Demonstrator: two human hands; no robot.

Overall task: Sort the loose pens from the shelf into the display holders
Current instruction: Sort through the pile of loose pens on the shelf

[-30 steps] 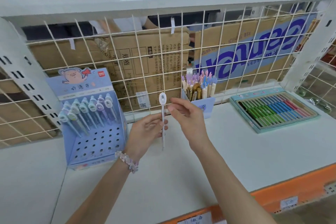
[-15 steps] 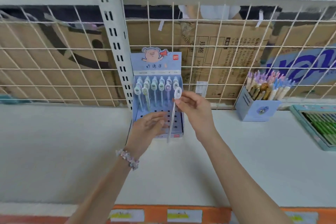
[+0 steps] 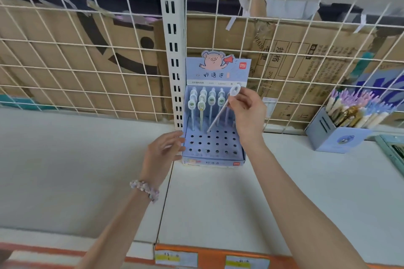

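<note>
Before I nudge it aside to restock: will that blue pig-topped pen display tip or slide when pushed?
The pen display looks like light cardboard, so it would probably slide easily on the smooth shelf. Its tall backboard and upright pens at the rear may make it tip backward; the left hand steadies its side.

Display holder (image 3: pixel 213 148): pale blue, dark dotted holes, pink pig header. Shelf (image 3: pixel 284 192): white, orange front edge. Bracelet (image 3: pixel 145 189): pink-lilac beads.
</note>
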